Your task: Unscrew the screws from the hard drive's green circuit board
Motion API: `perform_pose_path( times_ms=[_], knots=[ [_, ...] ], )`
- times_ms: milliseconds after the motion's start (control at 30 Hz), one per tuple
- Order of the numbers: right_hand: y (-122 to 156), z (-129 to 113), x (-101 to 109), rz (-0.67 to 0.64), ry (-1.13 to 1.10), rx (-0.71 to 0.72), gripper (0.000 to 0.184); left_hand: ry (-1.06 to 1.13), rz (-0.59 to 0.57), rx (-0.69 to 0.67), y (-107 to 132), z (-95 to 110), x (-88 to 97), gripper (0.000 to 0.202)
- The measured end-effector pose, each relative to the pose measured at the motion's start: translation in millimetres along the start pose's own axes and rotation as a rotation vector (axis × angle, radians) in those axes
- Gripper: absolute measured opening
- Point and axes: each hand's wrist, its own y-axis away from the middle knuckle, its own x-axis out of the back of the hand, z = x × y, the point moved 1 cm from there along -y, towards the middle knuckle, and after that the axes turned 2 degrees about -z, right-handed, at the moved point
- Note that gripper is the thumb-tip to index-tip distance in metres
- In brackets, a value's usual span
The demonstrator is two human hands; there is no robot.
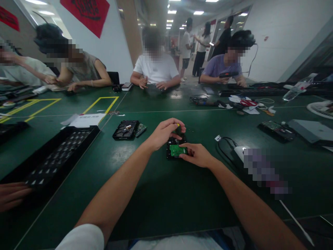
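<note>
the fingers (173, 122) of the left hand (165, 133) are pinched shut round a slim dark tool with a yellow tip (178, 124), held just above the far edge of the hard drive. the fingers (186, 145) of the right hand (198, 155) are closed on the right edge of that same small black hard drive with a green circuit board on its upper face (177, 151), index finger above and thumb below.

the hard drive lies flat on the dark green table (156, 194), its long axis running away from the person. so the tool comes down on it from the far left side while the right hand steadies it from the near right. both hands touch or nearly touch it, the right one closer.

left of the hard drive, well apart, lies a second black opened drive (126, 129), and farther left a long black plastic tray with rows of small compartments (52, 156). right of the hard drive a black looped cable (225, 147) rests on the table. far to the near left of the hard drive, another person's hand (13, 194) rests by the tray.
</note>
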Motion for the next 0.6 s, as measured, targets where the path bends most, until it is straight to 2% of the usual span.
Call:
perform_pose_path(
  times_ms=[167,300,433,600],
  knots=[
    [0.4,-1.4,1.0,0.001,-0.026,-0.027,0.053,-0.2,0.064,-0.04,-0.5,-0.4,2.3,0.028],
    [0.6,-1.5,1.2,0.005,-0.029,-0.046,0.054,-0.304,0.06,-0.074,0.6,0.3,2.7,0.031],
    [0.5,-2.0,1.1,-0.005,-0.03,-0.044,0.053,-0.329,0.033,-0.07,0.9,0.7,2.2,0.033],
    [-0.4,-1.1,-0.1,0.012,-0.038,-0.054,0.052,-0.257,0.013,-0.043,1.0,1.3,0.2,0.031]
  ],
)
